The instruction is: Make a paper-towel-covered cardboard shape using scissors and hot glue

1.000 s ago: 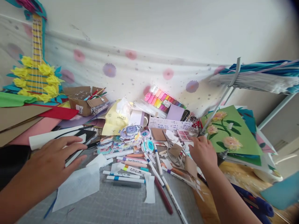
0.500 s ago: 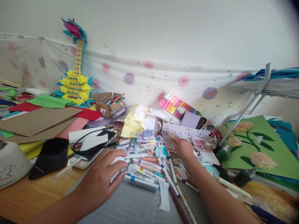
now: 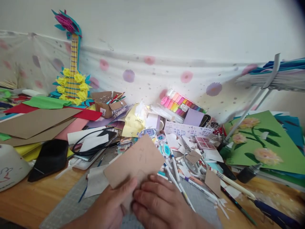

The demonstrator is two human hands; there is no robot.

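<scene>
A tan piece of cardboard with faint pencil-like marks is held up tilted over the cutting mat. My left hand grips its lower left part, with the thumb lying on the face. At the lower right edge, the curled fingers of my right hand close on the same cardboard; their tips are partly blurred. Behind it lies a heap of cut-out stickers, partly covered. White-barrelled markers show to the right, near scissors and a smaller cardboard scrap.
The grey cutting mat lies on a wooden table. A black phone-shaped item, cable and cardboard sheets are at left. A paper guitar stands behind. Green flower artwork and a glue gun lie right.
My hands have come together low in the middle, and the cardboard is now between them. My right hand has drawn back from the papers. Several markers no longer show in front.
</scene>
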